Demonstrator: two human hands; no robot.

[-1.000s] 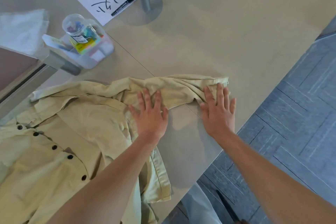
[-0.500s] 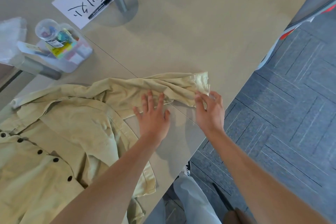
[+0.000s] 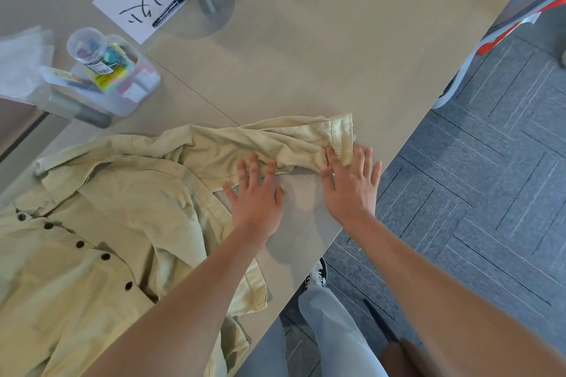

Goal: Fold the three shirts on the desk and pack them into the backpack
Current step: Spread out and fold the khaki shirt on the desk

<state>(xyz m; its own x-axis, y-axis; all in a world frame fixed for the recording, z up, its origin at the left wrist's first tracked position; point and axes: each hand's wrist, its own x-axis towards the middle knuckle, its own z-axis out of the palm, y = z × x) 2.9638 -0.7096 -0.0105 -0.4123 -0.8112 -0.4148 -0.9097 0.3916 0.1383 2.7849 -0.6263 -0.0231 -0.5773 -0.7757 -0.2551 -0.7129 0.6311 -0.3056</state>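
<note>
On the far left of the tabletop (image 3: 352,49) a clear organiser tray (image 3: 128,87) with a jar (image 3: 92,47) of small coloured bits stands beside a sheet of paper (image 3: 144,0) carrying a black marker (image 3: 171,8), all well apart from the work. Below them the pale yellow shirt (image 3: 92,239) lies face up, dark buttons showing, its body spread toward the near edge. One sleeve (image 3: 275,141) stretches rightward along the tabletop, probably laid out straight so it can be folded back across the body. The left hand (image 3: 257,202) rests flat with fingers extended, its fingertips pressing mid-sleeve. The right hand (image 3: 352,190), also flat and gripping nothing, touches the cuff end near the tabletop's edge. No backpack or other shirts are in view.
</note>
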